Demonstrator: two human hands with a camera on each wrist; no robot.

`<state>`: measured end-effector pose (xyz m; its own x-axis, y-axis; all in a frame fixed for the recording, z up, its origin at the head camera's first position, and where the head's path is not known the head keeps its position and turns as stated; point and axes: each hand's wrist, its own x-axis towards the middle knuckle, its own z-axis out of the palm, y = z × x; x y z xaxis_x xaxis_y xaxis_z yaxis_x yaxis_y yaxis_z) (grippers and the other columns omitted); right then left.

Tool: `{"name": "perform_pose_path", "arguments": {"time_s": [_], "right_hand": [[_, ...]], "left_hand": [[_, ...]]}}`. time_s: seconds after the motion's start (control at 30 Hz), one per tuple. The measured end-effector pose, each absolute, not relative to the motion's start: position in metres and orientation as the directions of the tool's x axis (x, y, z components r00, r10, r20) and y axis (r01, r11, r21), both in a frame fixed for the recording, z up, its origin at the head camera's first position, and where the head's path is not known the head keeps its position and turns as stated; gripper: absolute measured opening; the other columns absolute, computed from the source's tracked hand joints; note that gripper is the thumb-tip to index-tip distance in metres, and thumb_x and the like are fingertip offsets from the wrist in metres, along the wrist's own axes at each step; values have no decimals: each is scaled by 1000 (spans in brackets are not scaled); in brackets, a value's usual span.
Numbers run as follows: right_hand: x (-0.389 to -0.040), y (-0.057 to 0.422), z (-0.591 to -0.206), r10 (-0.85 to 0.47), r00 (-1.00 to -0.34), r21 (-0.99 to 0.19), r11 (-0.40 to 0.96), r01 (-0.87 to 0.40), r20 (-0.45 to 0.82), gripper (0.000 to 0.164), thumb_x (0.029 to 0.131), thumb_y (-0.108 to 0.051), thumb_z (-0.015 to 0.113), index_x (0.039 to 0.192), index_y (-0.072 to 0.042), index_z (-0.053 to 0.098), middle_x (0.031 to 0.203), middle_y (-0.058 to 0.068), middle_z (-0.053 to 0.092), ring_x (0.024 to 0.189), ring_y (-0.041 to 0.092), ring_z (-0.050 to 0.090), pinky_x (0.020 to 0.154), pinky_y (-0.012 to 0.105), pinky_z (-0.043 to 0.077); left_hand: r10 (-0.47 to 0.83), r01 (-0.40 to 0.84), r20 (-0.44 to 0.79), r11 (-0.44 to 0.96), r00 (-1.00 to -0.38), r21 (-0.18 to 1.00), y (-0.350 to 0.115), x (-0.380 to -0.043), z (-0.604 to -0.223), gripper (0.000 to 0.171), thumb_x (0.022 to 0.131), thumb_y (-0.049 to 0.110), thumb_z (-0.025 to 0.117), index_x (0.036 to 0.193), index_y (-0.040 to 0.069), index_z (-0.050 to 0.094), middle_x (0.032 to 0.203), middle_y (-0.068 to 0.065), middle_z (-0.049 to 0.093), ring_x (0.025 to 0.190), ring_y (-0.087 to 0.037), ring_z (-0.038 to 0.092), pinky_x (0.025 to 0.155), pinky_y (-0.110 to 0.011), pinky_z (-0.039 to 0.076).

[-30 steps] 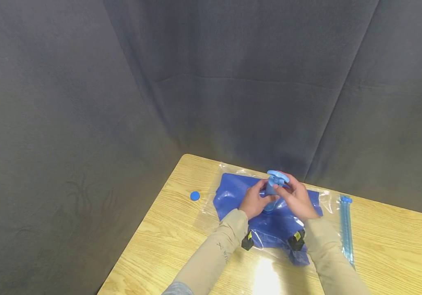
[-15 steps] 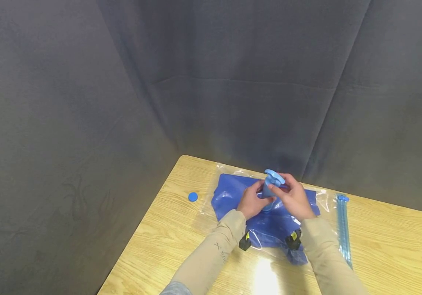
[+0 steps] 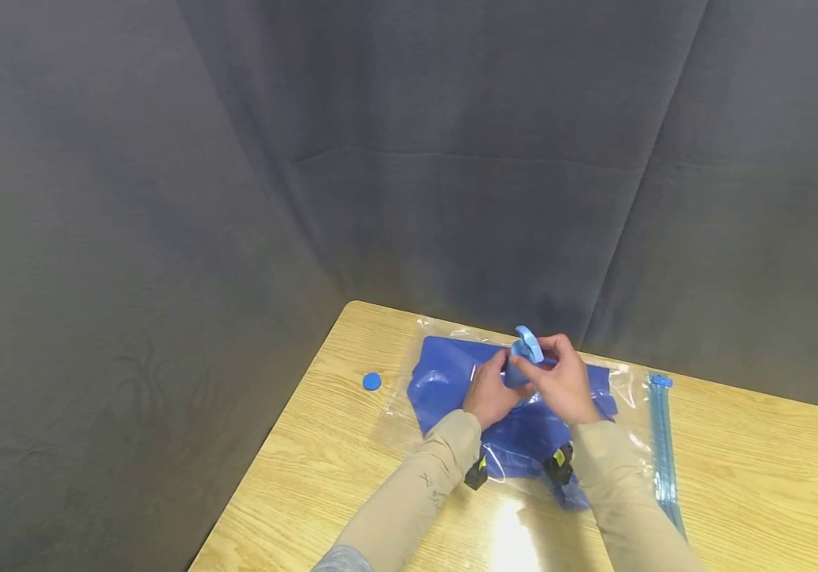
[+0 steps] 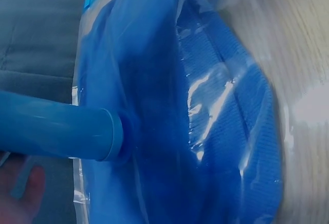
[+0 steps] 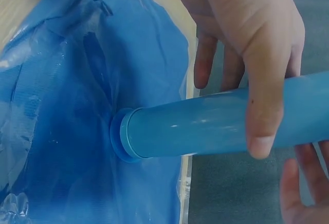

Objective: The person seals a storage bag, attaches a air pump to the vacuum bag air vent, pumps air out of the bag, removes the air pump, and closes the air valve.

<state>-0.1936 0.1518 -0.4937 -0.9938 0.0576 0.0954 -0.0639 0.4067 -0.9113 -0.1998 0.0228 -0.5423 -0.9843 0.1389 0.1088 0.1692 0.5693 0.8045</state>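
Observation:
A light-blue hand pump (image 3: 527, 343) stands on the valve of a clear vacuum storage bag (image 3: 629, 387) with blue fabric (image 3: 445, 373) inside. In the right wrist view, the foot of the pump's barrel (image 5: 190, 126) meets a round blue valve collar (image 5: 119, 134). My left hand (image 3: 491, 393) holds the barrel from the left. From the right, my right hand (image 3: 565, 385) grips it just below the handle, thumb laid across it. Fingers of the left hand (image 4: 23, 196) show beside the barrel in the left wrist view; their far side is hidden.
A round blue cap (image 3: 372, 381) lies on the wooden table (image 3: 295, 469) left of the bag. The bag's zip strip with a blue slider (image 3: 661, 380) runs down its right side. Grey curtains (image 3: 452, 199) stand behind and to the left.
The pump's handle has turned, from lying wide across the view to pointing more away from me. My right hand has turned with it and moved slightly left; the left hand keeps its hold.

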Motion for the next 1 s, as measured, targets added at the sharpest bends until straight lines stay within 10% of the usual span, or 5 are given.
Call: {"name": "perform_pose_path", "arguments": {"time_s": [1.0], "right_hand": [[-187, 148, -486, 116, -991, -874, 487, -4, 70, 57, 79, -37, 79, 113, -2, 49, 108, 20, 66, 100, 31, 63, 80, 32, 45]], "left_hand": [[35, 162, 190, 682, -981, 713, 27, -196, -537, 49, 75, 32, 81, 113, 16, 55, 107, 0, 63, 97, -14, 63, 84, -24, 51]]}}
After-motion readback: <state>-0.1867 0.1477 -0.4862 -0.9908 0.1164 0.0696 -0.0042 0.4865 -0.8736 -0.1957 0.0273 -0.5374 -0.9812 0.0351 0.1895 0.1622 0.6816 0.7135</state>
